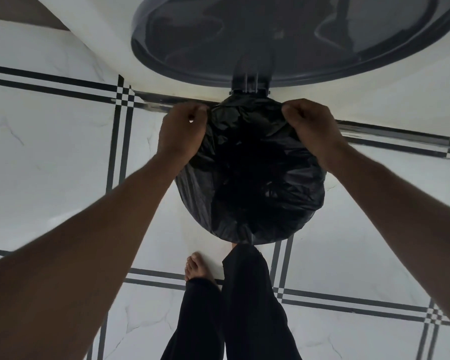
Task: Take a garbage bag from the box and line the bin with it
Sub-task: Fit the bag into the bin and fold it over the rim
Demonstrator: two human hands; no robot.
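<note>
The left hand (182, 131) is closed tight on the far left edge of the black garbage bag (255, 178). The right hand (313, 128) pinches the far right edge the same way. Between the two grips the bag hangs down into the round bin (190, 193) — it is spread over the rim on the near side, below the hands. Just past the grips stands the open lid (291, 35). A bare foot (196, 266) is on the tiled floor (50, 157) — near the bin.
</note>
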